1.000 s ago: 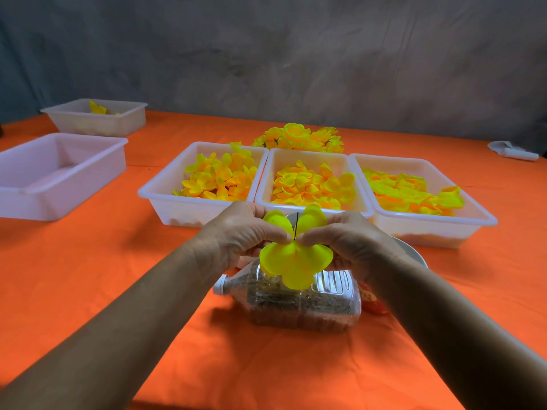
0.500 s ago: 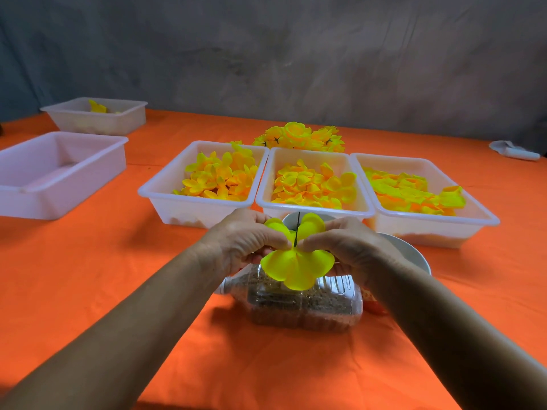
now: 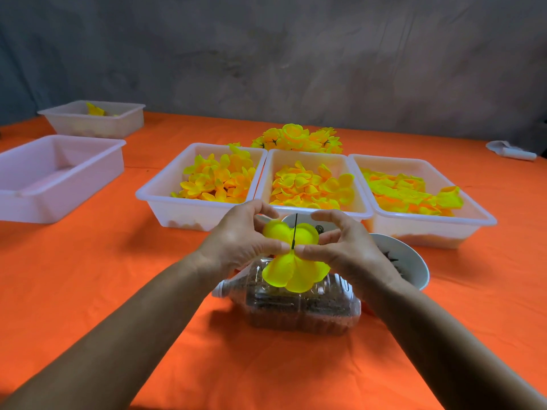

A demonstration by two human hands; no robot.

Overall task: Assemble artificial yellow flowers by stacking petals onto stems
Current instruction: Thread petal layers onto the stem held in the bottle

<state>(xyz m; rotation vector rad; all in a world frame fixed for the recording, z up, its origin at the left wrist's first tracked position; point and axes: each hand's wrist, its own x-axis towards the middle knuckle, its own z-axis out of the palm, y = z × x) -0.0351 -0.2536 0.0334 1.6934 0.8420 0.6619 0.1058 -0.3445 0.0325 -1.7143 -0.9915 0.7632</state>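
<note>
Pinched at its centre by the thumb and fingers of both the left hand (image 3: 236,241) and right hand (image 3: 340,247), the petal (image 3: 293,270) looks light and floppy, best pressed near the thin, stiff stem (image 3: 294,229).

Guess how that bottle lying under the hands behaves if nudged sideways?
The bottle lies on its side, so it could roll, though its ribbed, squarish body probably resists. The brown fill inside likely makes it heavy and slow to slide on the orange cloth.
</note>
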